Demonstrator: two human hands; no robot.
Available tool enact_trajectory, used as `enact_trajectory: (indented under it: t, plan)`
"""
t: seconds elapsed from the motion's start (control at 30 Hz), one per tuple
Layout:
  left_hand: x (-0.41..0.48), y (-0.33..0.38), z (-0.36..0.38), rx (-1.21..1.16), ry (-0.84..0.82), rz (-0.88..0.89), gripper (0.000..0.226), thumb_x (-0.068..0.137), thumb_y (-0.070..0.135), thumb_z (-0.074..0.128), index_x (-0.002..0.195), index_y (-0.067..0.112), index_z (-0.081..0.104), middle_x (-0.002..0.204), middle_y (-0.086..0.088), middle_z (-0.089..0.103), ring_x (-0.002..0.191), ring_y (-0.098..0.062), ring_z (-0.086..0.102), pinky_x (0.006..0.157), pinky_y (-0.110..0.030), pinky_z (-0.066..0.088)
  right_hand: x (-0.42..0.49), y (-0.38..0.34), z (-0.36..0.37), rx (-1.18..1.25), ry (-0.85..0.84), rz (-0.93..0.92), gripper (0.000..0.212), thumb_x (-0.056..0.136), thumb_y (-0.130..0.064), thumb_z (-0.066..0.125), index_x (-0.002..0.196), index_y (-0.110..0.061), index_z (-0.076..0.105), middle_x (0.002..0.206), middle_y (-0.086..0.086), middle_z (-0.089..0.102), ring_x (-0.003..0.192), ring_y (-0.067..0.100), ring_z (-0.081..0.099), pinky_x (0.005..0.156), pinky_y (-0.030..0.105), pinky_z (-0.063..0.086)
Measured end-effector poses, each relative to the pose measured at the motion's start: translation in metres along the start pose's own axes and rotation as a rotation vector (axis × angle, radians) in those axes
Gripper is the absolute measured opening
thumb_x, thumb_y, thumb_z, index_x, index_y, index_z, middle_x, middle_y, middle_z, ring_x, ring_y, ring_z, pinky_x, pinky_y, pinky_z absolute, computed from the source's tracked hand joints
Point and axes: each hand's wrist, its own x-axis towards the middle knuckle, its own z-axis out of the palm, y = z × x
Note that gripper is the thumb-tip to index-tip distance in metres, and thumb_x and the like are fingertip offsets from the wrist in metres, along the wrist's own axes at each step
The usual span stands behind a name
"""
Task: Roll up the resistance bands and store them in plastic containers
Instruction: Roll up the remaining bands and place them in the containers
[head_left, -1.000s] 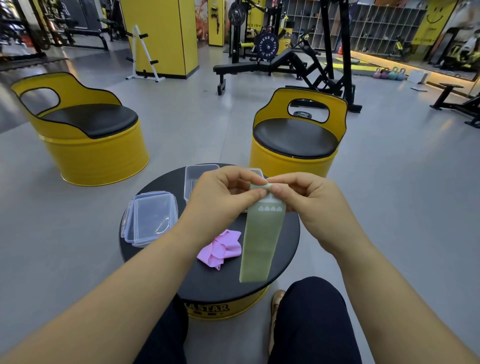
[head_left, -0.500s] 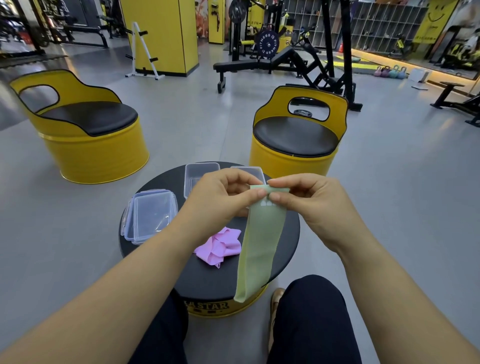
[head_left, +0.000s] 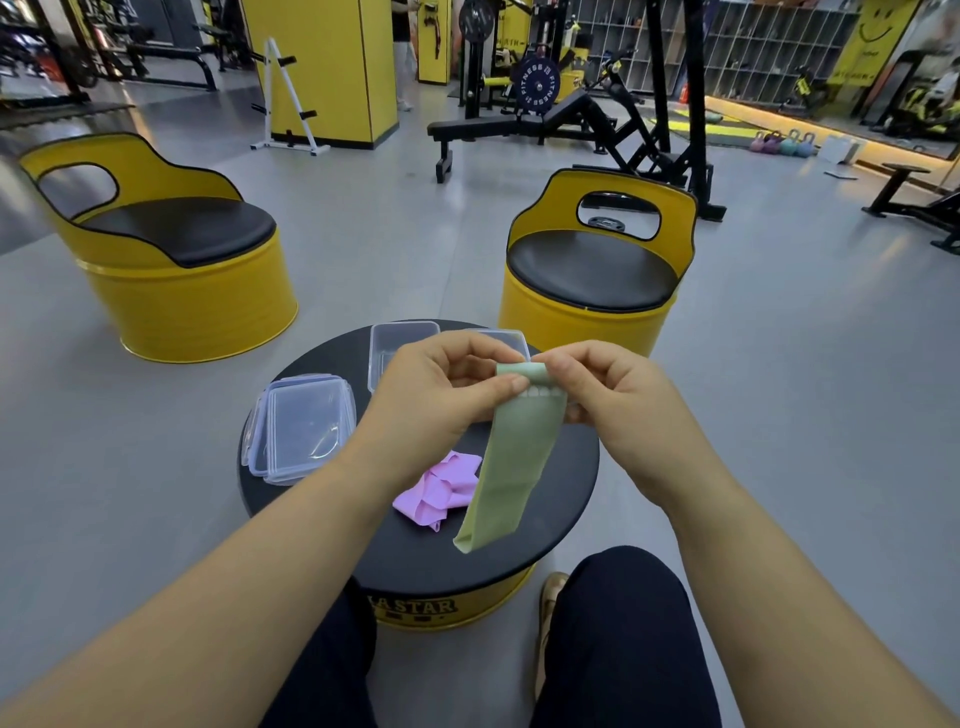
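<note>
Green band (head_left: 511, 457) higher; clear containers (head_left: 401, 339) unmoved

My bare forearms reach forward and converge. My left hand (head_left: 441, 400) and right hand (head_left: 618, 405) face each other, fingers (head_left: 467, 349) curled, each pinching the top end of the green band (head_left: 511, 467) between thumb and fingertips.

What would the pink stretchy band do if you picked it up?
Probably flop: the pink band lies crumpled in soft folds on the table. It is likely light too, since the similar green band dangles limp from pinches of the left hand and right hand.
</note>
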Motion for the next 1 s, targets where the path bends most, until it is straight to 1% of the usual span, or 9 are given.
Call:
enact_trajectory:
  t: [0.17, 0.3, 0.4, 0.5, 0.63, 0.73, 0.8, 0.93, 1.0]
  plan:
    - [-0.001, -0.004, 0.001, -0.005, 0.024, -0.008, 0.016, 0.079, 0.002, 0.070, 0.084, 0.018, 0.068, 0.070, 0.004, 0.070, 0.071, -0.009, 0.067, 0.066, -0.023, 0.055, 0.002, 0.002, -0.001, 0.031, 0.010, -0.024, 0.034, 0.069, -0.035, 0.064, 0.091, -0.009, 0.070, 0.075, -0.006, 0.071, 0.070, 0.003, 0.066, 0.066, 0.019, 0.054]
    - [-0.001, -0.006, 0.002, -0.007, 0.034, -0.055, 0.017, 0.076, 0.018, 0.074, 0.092, 0.018, 0.068, 0.088, -0.012, 0.071, 0.082, -0.020, 0.070, 0.075, -0.034, 0.058, 0.000, 0.004, -0.001, 0.072, 0.001, -0.039, 0.030, 0.068, -0.029, 0.067, 0.093, -0.011, 0.070, 0.085, 0.007, 0.072, 0.076, 0.008, 0.068, 0.070, 0.019, 0.056]
    - [-0.001, -0.007, 0.001, -0.006, 0.013, -0.087, 0.015, 0.077, 0.019, 0.073, 0.090, 0.014, 0.070, 0.085, -0.009, 0.073, 0.082, -0.019, 0.070, 0.075, -0.034, 0.056, -0.002, 0.007, -0.001, 0.096, 0.006, -0.057, 0.027, 0.067, -0.026, 0.070, 0.091, -0.013, 0.070, 0.085, 0.011, 0.071, 0.077, 0.010, 0.067, 0.074, 0.023, 0.057]
    - [-0.001, -0.007, -0.001, -0.021, -0.015, -0.102, 0.010, 0.078, 0.012, 0.072, 0.086, 0.018, 0.071, 0.080, -0.001, 0.073, 0.078, -0.014, 0.069, 0.072, -0.030, 0.055, -0.002, 0.011, -0.002, 0.135, -0.036, -0.055, 0.024, 0.065, -0.022, 0.071, 0.088, -0.015, 0.069, 0.080, 0.001, 0.071, 0.077, 0.008, 0.068, 0.074, 0.022, 0.056]
    - [0.002, -0.008, -0.012, -0.107, -0.149, -0.231, 0.022, 0.067, 0.012, 0.073, 0.089, 0.014, 0.067, 0.082, 0.000, 0.073, 0.077, -0.013, 0.069, 0.072, -0.027, 0.057, -0.002, 0.014, -0.015, -0.026, -0.218, -0.077, 0.030, 0.065, -0.026, 0.074, 0.095, -0.025, 0.068, 0.098, -0.001, 0.069, 0.087, 0.018, 0.062, 0.080, 0.031, 0.056]
    - [0.006, -0.007, -0.021, -0.169, -0.301, -0.396, 0.024, 0.064, 0.009, 0.069, 0.087, 0.010, 0.065, 0.082, -0.004, 0.071, 0.072, -0.014, 0.068, 0.068, -0.026, 0.056, 0.001, 0.004, -0.027, -0.244, -0.459, -0.107, 0.047, 0.069, -0.029, 0.077, 0.111, -0.034, 0.059, 0.111, -0.019, 0.059, 0.085, 0.009, 0.055, 0.076, 0.025, 0.054]
    - [0.008, -0.006, -0.025, -0.196, -0.406, -0.480, 0.017, 0.067, 0.003, 0.069, 0.083, 0.008, 0.066, 0.079, -0.006, 0.067, 0.068, -0.013, 0.066, 0.064, -0.022, 0.057, 0.004, -0.006, -0.029, -0.340, -0.589, -0.099, 0.057, 0.068, -0.031, 0.075, 0.120, -0.036, 0.054, 0.116, -0.023, 0.054, 0.089, 0.009, 0.056, 0.073, 0.020, 0.051]
    - [0.009, -0.009, -0.026, -0.225, -0.571, -0.544, 0.011, 0.073, 0.001, 0.064, 0.081, 0.007, 0.068, 0.079, -0.007, 0.069, 0.068, -0.014, 0.068, 0.062, -0.021, 0.056, 0.009, -0.019, -0.025, -0.475, -0.734, -0.110, 0.062, 0.065, -0.035, 0.075, 0.122, -0.040, 0.051, 0.121, -0.020, 0.050, 0.094, 0.016, 0.057, 0.073, 0.024, 0.053]
    - [0.007, -0.011, -0.024, -0.254, -0.616, -0.547, 0.016, 0.070, -0.005, 0.071, 0.081, 0.006, 0.071, 0.079, -0.008, 0.070, 0.069, -0.015, 0.069, 0.061, -0.022, 0.056, 0.009, -0.021, -0.023, -0.520, -0.772, -0.117, 0.062, 0.065, -0.038, 0.078, 0.122, -0.040, 0.053, 0.125, -0.021, 0.048, 0.098, 0.017, 0.056, 0.076, 0.027, 0.054]
